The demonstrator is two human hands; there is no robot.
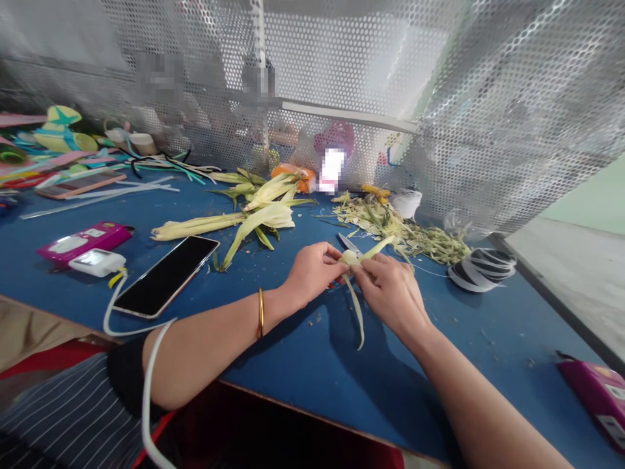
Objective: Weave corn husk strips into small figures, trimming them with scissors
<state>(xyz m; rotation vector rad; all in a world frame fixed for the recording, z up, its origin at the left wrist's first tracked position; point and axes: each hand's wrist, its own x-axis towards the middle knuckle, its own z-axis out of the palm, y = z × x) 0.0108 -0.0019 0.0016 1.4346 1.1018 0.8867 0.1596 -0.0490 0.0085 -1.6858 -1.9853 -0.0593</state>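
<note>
Both hands meet over the blue table, pinching a pale green strip of corn husk (349, 258) folded into a small loop. My left hand (315, 270) grips the loop's left side between thumb and fingers. From the right, my right hand (390, 286) closes on the same strip. One end of the husk hangs down below the hands, and another sticks up to the right. Just behind the fingers lies a pair of scissors (347, 243), its blades showing and its handles hidden. A pile of husk scraps (385, 221) lies beyond my right hand.
Corn husks (266, 215) lie beyond my left hand. A black phone (168, 277), a purple box (85, 243) and a small white device (97, 262) with a cable are at left. A ribbon roll (481, 269) sits at right, another purple box (593, 397) nearer. Perforated sheeting (351, 71) rises behind.
</note>
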